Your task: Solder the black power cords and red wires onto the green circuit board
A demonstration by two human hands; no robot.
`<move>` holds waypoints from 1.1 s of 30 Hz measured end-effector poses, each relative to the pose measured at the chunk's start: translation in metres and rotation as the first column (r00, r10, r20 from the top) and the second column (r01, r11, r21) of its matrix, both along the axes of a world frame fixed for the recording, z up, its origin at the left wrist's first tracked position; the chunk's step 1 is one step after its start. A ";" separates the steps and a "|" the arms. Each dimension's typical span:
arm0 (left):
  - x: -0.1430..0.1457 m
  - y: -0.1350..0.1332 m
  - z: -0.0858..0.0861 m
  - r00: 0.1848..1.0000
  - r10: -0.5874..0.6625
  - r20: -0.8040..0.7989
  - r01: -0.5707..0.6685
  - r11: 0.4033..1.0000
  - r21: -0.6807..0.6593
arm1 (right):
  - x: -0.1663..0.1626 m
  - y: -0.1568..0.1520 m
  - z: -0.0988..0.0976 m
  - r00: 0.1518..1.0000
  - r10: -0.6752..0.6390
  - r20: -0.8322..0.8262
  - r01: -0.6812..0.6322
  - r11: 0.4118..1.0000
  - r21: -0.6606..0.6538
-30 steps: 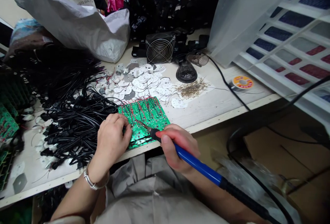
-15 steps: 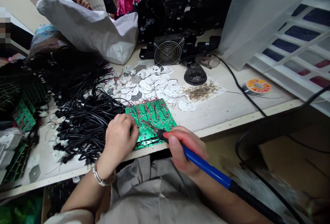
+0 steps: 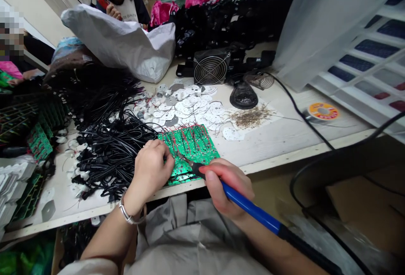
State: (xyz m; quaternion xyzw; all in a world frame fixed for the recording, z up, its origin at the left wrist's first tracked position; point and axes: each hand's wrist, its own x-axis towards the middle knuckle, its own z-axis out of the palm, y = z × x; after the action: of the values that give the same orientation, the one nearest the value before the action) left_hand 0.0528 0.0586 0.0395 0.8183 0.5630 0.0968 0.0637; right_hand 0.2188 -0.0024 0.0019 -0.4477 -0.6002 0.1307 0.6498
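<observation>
A green circuit board [image 3: 193,148] with red wires lies at the table's front edge. My right hand [image 3: 226,186] grips a blue-handled soldering iron [image 3: 249,207]; its metal tip rests on the board's near left part. My left hand [image 3: 152,171] is curled with fingertips pinched at the board's left edge, beside the tip; what it pinches is too small to name. A silver bracelet circles my left wrist.
A heap of black cables [image 3: 107,148] lies left of the board. White round discs [image 3: 186,106], a small fan [image 3: 211,68], a solder reel [image 3: 322,110] and a grey bag [image 3: 120,43] sit behind. Green boards [image 3: 38,140] are stacked at far left. Other people sit across the table.
The view has drifted, shifting everything right and down. Both hands stay at the board, with the iron's tip on nearly the same spot.
</observation>
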 end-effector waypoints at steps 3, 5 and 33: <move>0.002 0.003 0.002 0.999 0.005 -0.038 -0.005 1.000 -0.020 | -0.002 0.003 0.000 1.000 0.000 0.012 0.000 1.000 0.024; 0.003 0.003 0.003 0.998 0.009 -0.062 -0.010 1.000 -0.025 | -0.003 0.005 0.000 1.000 0.013 0.022 -0.014 0.999 0.030; 0.004 0.004 0.004 0.990 -0.005 -0.139 -0.004 0.998 -0.065 | 0.009 0.025 0.006 0.945 0.213 0.249 -0.258 0.952 0.164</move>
State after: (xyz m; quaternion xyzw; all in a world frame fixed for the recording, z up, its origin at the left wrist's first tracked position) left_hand 0.0565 0.0624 0.0439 0.8208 0.5686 0.0211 0.0510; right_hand 0.2275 0.0222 0.0081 -0.3189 -0.7300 0.0960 0.5968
